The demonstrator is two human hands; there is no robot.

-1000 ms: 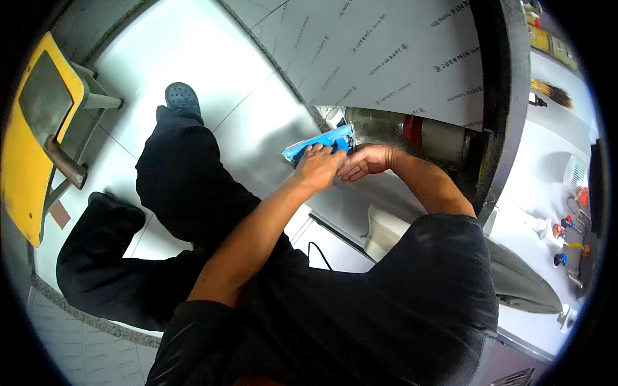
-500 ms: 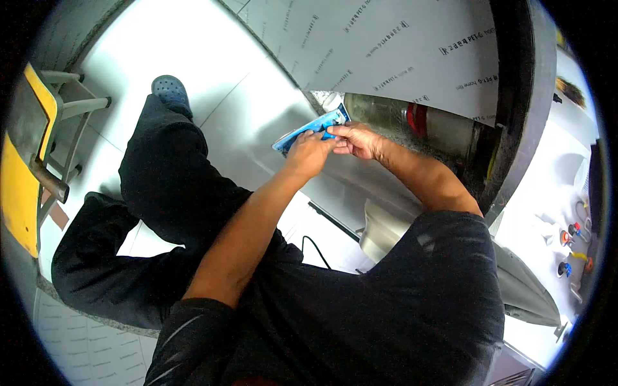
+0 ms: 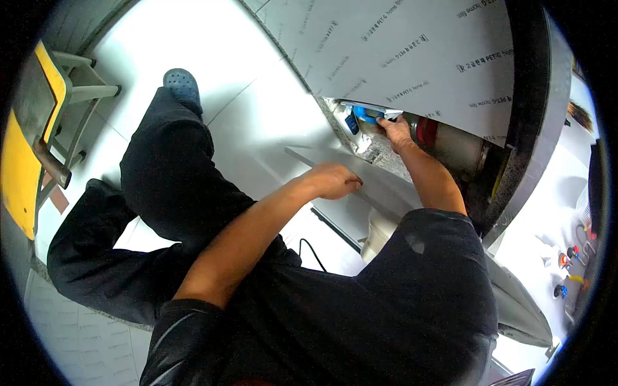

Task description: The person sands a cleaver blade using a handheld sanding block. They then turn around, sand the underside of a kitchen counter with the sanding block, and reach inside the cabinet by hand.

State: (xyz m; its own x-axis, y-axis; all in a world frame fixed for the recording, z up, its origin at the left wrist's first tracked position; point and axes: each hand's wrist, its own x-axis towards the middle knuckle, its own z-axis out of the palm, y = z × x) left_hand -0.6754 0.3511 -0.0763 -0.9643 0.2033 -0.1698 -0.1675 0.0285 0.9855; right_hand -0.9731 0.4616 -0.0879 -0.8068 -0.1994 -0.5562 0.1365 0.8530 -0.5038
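Note:
My right hand [image 3: 396, 132] reaches into the low opening under the printed panel [image 3: 412, 51]. Its fingers are closed on a blue object [image 3: 368, 116], partly hidden by the panel's edge. My left hand [image 3: 338, 180] is lower and to the left, apart from my right, over a pale grey surface. Its fingers are curled, and whatever they may hold is too small to make out. A thin light strip [image 3: 299, 156] shows just beyond it. Beside my right hand lies a clear cylinder with a red band [image 3: 426, 130].
A yellow step stool [image 3: 16, 180] with a brown handle stands at the left. My foot in a blue clog [image 3: 182, 87] rests on the white floor. A black cable [image 3: 312, 251] lies below my left hand. Valves and a brush [image 3: 579, 117] are at the right.
My hands have come apart. My right hand has carried the blue object up and right into the opening. My left hand has let go of it and moved down and right.

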